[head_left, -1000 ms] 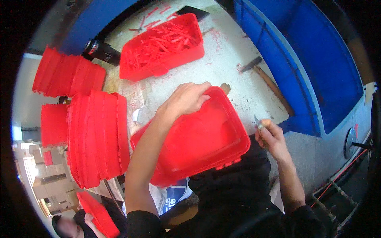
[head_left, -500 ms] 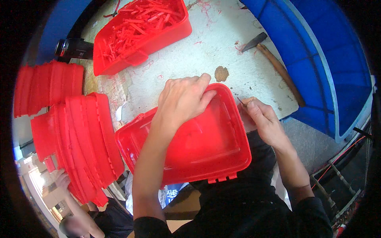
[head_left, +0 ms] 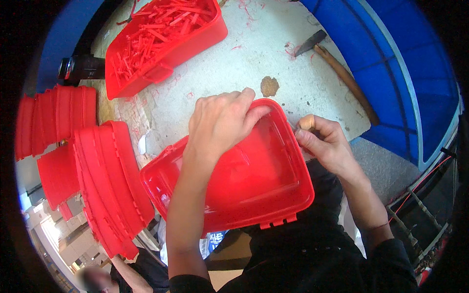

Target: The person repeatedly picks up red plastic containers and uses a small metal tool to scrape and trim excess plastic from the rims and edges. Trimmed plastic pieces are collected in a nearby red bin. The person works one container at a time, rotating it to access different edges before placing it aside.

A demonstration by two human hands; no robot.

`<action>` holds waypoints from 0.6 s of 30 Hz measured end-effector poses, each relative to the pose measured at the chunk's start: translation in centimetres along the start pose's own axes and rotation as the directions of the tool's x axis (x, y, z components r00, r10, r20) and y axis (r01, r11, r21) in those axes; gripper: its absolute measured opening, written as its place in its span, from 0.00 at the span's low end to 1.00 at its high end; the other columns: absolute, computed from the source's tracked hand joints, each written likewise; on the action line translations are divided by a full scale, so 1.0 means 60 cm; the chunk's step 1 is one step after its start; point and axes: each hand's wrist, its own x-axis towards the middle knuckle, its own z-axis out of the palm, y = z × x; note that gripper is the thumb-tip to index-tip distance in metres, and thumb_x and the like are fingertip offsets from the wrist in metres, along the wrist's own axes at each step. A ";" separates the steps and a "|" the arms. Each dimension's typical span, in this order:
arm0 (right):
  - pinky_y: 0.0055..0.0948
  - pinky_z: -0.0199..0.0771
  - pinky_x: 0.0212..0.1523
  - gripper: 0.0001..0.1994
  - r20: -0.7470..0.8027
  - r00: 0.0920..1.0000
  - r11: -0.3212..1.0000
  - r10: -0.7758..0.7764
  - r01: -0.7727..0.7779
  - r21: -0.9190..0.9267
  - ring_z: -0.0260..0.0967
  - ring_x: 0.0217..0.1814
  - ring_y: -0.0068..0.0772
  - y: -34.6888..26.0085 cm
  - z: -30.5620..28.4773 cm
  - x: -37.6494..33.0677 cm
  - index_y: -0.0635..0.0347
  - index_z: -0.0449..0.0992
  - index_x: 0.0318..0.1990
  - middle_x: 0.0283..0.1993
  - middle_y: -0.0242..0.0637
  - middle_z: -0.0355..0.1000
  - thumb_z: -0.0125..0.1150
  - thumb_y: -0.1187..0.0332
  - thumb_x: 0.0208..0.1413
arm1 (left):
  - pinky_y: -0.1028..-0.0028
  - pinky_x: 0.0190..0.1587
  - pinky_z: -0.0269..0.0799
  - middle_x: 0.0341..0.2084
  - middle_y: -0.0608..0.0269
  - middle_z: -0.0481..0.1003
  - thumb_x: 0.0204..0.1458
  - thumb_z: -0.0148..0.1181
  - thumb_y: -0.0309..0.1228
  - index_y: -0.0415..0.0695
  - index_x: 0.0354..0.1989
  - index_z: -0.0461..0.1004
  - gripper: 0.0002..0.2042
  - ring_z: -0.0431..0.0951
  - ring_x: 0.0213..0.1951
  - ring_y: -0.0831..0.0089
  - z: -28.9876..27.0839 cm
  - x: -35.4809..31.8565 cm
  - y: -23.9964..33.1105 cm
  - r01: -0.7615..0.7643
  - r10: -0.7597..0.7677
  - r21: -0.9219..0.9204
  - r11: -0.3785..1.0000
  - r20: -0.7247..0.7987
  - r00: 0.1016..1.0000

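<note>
Resting partly over the near table edge at the lap, the red plastic tub (head_left: 244, 190) is gripped at its far rim by the left hand (head_left: 222, 119), fingers curled together over the edge. Its right rim is met by the right hand (head_left: 325, 144), closed around a small tool whose tip cannot be made out. Light, stiff and smooth-walled it is judged, best held by the rim; farther off, a tray of red offcuts (head_left: 161, 39) and a hammer (head_left: 337, 63) lie on the table (head_left: 273, 53).

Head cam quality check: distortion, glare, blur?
Head view: strong fisheye, black corners, the blue bin edges bow near the rim. Soft sheen inside the red tray, no blown-out glare. Left hand and right hand look sharp. Light is even, with only faint shadow under the hammer.
</note>
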 end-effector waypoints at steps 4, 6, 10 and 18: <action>0.21 0.65 0.30 0.10 0.006 1.000 0.999 -0.027 0.026 0.034 0.62 0.30 0.11 0.005 0.000 -0.008 0.63 0.77 0.36 0.28 0.21 0.70 0.60 0.65 0.66 | 0.61 0.27 0.76 0.20 0.54 0.79 0.56 0.62 0.47 0.43 0.28 0.77 0.18 0.81 0.23 0.55 0.002 0.001 -0.001 -0.012 0.012 0.001 1.000 0.016 1.000; 0.21 0.65 0.31 0.10 0.018 0.999 0.999 -0.030 0.029 0.038 0.63 0.31 0.12 0.009 0.000 -0.013 0.63 0.77 0.36 0.28 0.22 0.70 0.60 0.65 0.66 | 0.61 0.27 0.76 0.20 0.54 0.79 0.56 0.62 0.48 0.43 0.29 0.77 0.18 0.81 0.23 0.56 0.002 0.001 -0.001 0.005 -0.005 0.006 1.000 0.021 1.000; 0.21 0.66 0.34 0.10 0.026 0.998 0.997 -0.053 0.054 -0.056 0.63 0.33 0.12 0.011 -0.005 -0.032 0.63 0.77 0.36 0.29 0.22 0.71 0.61 0.65 0.66 | 0.61 0.27 0.76 0.20 0.54 0.79 0.56 0.61 0.48 0.44 0.29 0.78 0.18 0.81 0.23 0.56 0.003 0.001 0.001 0.011 -0.012 0.042 0.999 0.020 1.000; 0.24 0.69 0.35 0.08 0.055 0.997 0.993 0.062 -0.056 -0.108 0.64 0.35 0.13 0.036 -0.024 -0.120 0.64 0.77 0.37 0.30 0.25 0.71 0.63 0.67 0.63 | 0.59 0.27 0.75 0.20 0.55 0.79 0.56 0.61 0.49 0.45 0.29 0.77 0.18 0.81 0.24 0.54 0.003 -0.002 -0.001 0.033 -0.034 0.030 0.999 0.034 0.999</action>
